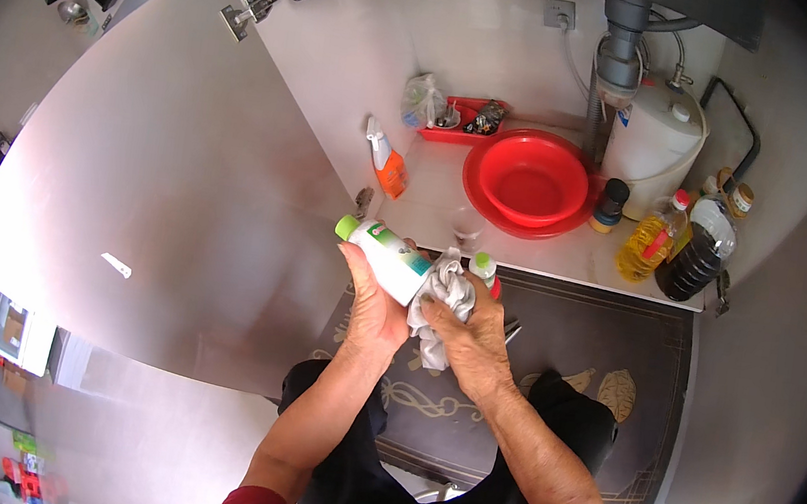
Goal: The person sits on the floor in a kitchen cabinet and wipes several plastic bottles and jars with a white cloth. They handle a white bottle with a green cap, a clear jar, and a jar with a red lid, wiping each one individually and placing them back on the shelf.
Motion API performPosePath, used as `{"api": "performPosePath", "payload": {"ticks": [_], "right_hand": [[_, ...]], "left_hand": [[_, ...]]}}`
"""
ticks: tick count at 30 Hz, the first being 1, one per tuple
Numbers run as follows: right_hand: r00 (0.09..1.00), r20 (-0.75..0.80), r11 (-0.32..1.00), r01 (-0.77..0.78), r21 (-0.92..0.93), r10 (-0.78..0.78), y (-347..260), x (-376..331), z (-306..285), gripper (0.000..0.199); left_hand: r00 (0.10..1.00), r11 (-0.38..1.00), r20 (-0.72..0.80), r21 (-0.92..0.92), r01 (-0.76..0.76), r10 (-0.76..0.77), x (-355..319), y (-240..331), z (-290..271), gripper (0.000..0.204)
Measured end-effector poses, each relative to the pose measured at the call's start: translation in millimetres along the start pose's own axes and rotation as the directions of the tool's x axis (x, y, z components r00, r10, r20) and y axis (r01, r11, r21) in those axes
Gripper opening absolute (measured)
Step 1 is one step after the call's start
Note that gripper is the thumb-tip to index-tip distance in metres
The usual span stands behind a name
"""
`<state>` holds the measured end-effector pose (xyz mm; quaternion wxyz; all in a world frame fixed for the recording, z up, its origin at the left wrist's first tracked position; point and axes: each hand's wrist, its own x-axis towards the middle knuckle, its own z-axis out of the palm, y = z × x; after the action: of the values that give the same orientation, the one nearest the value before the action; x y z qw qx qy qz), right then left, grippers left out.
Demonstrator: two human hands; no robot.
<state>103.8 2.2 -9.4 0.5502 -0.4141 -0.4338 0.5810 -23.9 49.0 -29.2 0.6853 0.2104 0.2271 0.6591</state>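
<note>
My left hand (pixel 379 307) is wrapped round a white bottle (pixel 385 258) with a light green cap, which it holds tilted with the cap toward the upper left. In my right hand (pixel 476 340) is a crumpled whitish cloth (pixel 440 302), pressed against the bottom end of the bottle. Part of the cloth hangs down between my hands. Just beyond my right hand stands a second, smaller bottle (pixel 483 265) with a green cap and some red on it; its lower part is hidden.
On the cabinet floor ahead are stacked red basins (pixel 533 179), an orange-and-white spray bottle (pixel 387 161), a red tray (pixel 465 124), a dark-capped jar (pixel 610 205), a yellow oil bottle (pixel 648 247) and a dark liquid bottle (pixel 698 253). A white tank (pixel 650 146) stands behind. The open cabinet door (pixel 199 197) is at left.
</note>
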Motion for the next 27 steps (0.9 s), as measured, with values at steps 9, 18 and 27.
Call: {"api": "performPosePath", "payload": {"ticks": [9, 18, 27], "right_hand": [[0.951, 0.302, 0.995, -0.037, -0.095, 0.064, -26.0, -16.8, 0.4, 0.038], [0.843, 0.273, 0.775, 0.535, -0.336, -0.463, -46.7, -11.4, -17.4, 0.05], [0.926, 0.102, 0.825, 0.371, -0.426, -0.363, -42.0, 3.2, -38.3, 0.046]], "left_hand": [[0.982, 0.987, -0.185, 0.147, 0.064, -0.036, -9.5, 18.6, 5.2, 0.077], [0.949, 0.986, 0.284, 0.126, 0.107, -0.139, -12.9, 2.4, 3.8, 0.064], [0.849, 0.93, 0.416, 0.304, 0.208, -0.326, -27.9, 12.6, 9.9, 0.08]]}}
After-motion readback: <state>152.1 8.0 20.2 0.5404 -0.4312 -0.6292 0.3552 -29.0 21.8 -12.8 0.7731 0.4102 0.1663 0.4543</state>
